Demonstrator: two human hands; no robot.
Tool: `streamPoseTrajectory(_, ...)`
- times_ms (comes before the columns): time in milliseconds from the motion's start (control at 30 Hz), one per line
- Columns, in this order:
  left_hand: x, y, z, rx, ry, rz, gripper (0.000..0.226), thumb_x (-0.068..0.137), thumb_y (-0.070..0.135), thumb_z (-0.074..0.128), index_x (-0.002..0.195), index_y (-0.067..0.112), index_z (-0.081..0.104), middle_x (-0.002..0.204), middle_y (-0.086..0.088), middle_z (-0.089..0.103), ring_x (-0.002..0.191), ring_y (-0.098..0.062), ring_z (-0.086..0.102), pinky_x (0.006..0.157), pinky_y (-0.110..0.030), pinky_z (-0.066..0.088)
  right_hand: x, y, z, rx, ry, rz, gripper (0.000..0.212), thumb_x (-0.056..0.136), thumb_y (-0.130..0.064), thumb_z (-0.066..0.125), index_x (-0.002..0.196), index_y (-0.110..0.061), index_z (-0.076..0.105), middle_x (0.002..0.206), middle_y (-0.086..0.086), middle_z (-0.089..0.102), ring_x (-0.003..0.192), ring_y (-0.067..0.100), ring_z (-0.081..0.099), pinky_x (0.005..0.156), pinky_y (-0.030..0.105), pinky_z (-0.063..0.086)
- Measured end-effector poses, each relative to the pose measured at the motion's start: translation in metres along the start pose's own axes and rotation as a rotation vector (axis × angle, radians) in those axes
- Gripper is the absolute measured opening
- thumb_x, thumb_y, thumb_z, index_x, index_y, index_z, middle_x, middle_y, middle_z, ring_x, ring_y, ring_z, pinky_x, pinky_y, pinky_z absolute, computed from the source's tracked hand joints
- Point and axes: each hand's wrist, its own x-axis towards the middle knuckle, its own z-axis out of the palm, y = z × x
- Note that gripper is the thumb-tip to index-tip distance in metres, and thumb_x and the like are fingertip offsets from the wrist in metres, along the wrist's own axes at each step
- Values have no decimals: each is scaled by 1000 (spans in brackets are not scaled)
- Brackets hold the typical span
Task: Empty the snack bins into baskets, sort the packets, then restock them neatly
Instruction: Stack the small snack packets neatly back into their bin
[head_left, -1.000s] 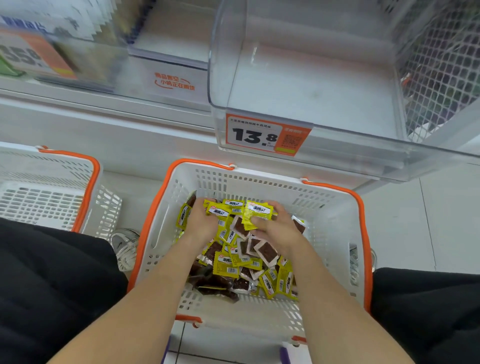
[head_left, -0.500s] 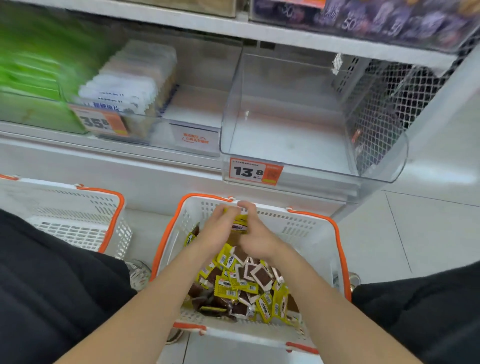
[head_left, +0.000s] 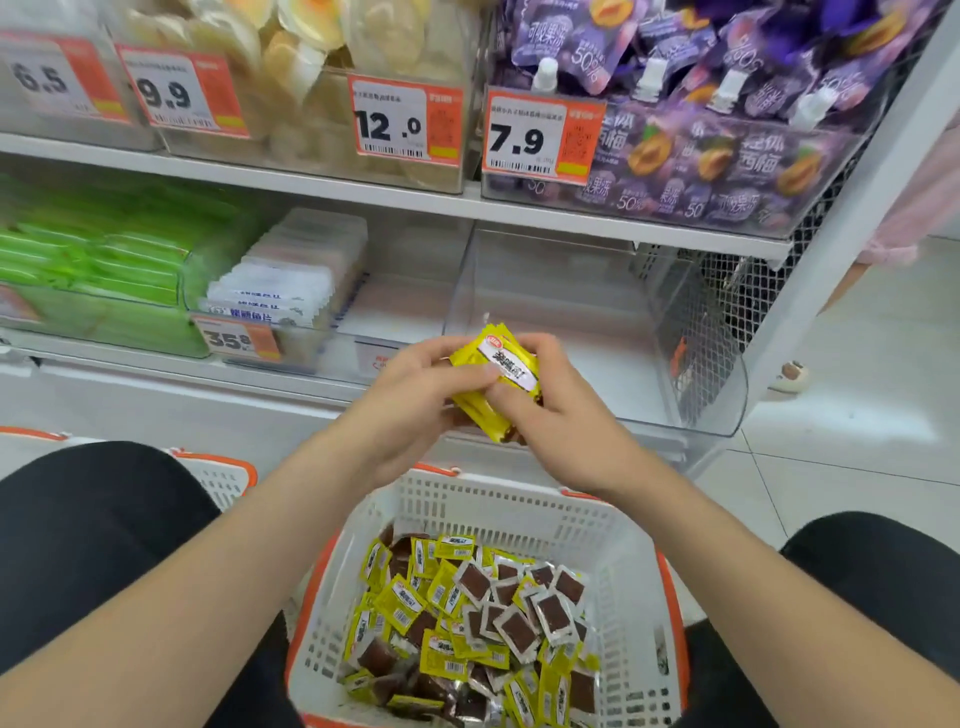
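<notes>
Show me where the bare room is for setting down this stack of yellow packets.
The clear bin behind the held stack is bare, between the white packets and the wire mesh. The shelf strip beside the white packets is bare too. The basket below is crowded with loose packets.

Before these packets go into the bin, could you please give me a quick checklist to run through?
1. Stack of yellow packets gripped by left hand and right hand: ok.
2. Stack squared, labels facing one way: cannot tell, only the top label shows.
3. Clear bin has room: ok.
4. Basket packets sorted: not ok, they lie jumbled.
</notes>
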Motion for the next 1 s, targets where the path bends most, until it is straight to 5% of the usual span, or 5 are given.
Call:
streamPoseTrajectory(333,61,41,-4,-174,-3,-170,35,94,20,69,123,1,71,116,-16,74,93,-20,72,85,-26,61,76,9,-64,-257,-38,-454,53,89,-2,79,134,-22,61,148,-4,50,134,9,54,99,29,54)
streamPoseTrajectory(500,71,32,6,444,422,101,55,98,62,56,95,11,74,76,-4,75,60,-25,69,50,-33,54,81,32,-59,-132,-41,-243,43,94,-27,78,132,-23,61,126,-10,71,112,12,70,100,46,56)
streamPoseTrajectory(700,77,10,32,481,215,245,45,92,73,35,102,32,50,107,-10,66,90,-29,68,74,-50,59,74,30,-26,298,18,-101,26,106,-24,61,128,-13,53,98,2,65,79,19,70,69,38,57)
streamPoseTrajectory(800,86,6,24,868,177,205,66,88,80,16,120,33,49,124,0,55,120,-25,46,103,-42,41,81,38,-20,393,-2,-3,36,105,-37,62,128,-13,49,95,3,62,74,18,63,65,34,50)
streamPoseTrajectory(1000,105,15,-14,1232,388,259,43,97,35,60,133,18,45,130,-8,38,114,-38,50,102,-51,45,139,73,-58,-605,-42,89,48,100,-42,63,126,-7,43,106,7,64,92,29,61,71,39,48)
